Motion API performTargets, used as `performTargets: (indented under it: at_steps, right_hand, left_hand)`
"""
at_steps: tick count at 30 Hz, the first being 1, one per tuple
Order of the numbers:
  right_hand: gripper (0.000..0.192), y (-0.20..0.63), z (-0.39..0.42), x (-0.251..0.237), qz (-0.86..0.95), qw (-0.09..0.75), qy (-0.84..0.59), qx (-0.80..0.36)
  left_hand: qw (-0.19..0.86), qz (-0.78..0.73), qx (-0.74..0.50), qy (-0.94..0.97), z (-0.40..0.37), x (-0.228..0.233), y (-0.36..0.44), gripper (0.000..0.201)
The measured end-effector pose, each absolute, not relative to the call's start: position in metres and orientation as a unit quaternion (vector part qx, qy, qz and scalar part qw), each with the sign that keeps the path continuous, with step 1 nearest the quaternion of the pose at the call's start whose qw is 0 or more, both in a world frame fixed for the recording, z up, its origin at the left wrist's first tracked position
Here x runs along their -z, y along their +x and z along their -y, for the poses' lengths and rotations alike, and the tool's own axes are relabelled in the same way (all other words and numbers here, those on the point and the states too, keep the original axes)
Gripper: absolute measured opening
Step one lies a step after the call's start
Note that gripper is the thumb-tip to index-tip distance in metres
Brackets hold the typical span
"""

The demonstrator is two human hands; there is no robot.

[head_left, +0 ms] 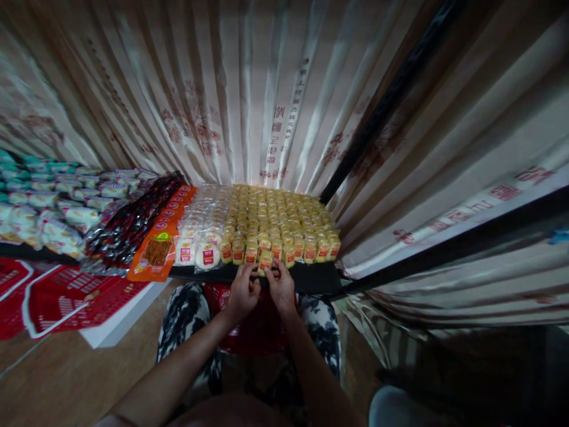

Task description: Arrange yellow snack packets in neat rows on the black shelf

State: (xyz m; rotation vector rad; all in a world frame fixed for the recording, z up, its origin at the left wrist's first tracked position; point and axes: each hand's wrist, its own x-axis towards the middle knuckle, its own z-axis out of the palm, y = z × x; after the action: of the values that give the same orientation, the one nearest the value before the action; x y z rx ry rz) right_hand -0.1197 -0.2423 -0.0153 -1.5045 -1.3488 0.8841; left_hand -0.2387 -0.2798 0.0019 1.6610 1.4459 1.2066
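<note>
Fingers [277, 270] of the right hand [283, 289] are closed on a small, blocky yellow packet with a red label [265, 259], held at the front of the close-ranked, film-wrapped yellow packets [280, 220], by the front edge of a flat black shelf [316, 280]; fingertips of the left hand [243, 293] meet its left side, though whether they grip too I cannot tell. A light pinch on the sides would spare the wrapper and keep the label square. Rounded white packets [208, 256] in crinkly clear film sit alongside, then a smooth, flat orange pouch [150, 271] and glossy, dark-red wrapped pieces [127, 222]; behind hangs a pleated, pale curtain [246, 77].
</note>
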Motion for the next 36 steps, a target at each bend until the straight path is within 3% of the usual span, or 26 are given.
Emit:
performTargets:
  at_steps: [7, 12, 17, 20, 30, 36]
  right_hand:
    - [0.040, -0.128, 0.234, 0.022, 0.560, 0.482, -0.622, -0.260]
    - [0.042, -0.133, 0.233, 0.025, 0.552, 0.491, -0.618, -0.270]
    - [0.022, -0.131, 0.241, 0.026, 0.577, 0.498, -0.621, -0.185]
    - [0.016, -0.129, 0.243, 0.027, 0.635, 0.467, -0.600, -0.132]
    - [0.029, -0.131, 0.237, 0.035, 0.661, 0.385, -0.636, -0.101]
    - [0.029, -0.130, 0.235, 0.033, 0.663, 0.319, -0.670, -0.103]
  left_hand:
    - [0.236, -0.563, -0.383, 0.693, 0.271, 0.016, -0.246, 0.041]
    - [0.181, -0.567, -0.361, 0.718, 0.266, 0.023, -0.247, 0.042]
    - [0.149, -0.572, -0.346, 0.729, 0.263, 0.023, -0.248, 0.040]
    - [0.128, -0.586, -0.328, 0.730, 0.262, 0.025, -0.247, 0.038]
    - [0.037, -0.549, -0.338, 0.763, 0.252, 0.041, -0.253, 0.040]
    - [0.042, -0.530, -0.377, 0.758, 0.249, 0.042, -0.254, 0.039]
